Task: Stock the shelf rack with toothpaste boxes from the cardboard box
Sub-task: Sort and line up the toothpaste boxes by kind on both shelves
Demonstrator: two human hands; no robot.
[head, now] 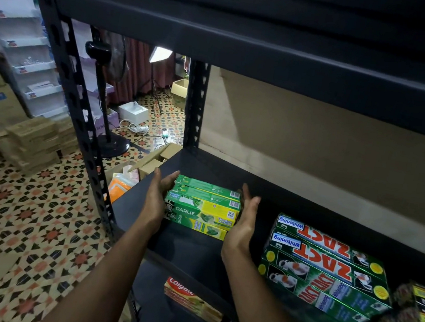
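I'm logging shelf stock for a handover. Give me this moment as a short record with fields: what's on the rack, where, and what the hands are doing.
Darlie toothpaste boxes: stacked flat, left part of the shelf
Zact toothpaste boxes: stacked on the same shelf, to the right, apart from the Darlie stack
Colgate box: one level below, partly hidden
left hand: flat against the Darlie stack's left end
right hand: open at its right end; contact unclear
open cardboard box: on the floor, left of the rack

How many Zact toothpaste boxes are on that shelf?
3 visible: rear ZACT box and front ZACT box on top, lower ZACT box under the front one. Another may hide beneath the rear one.
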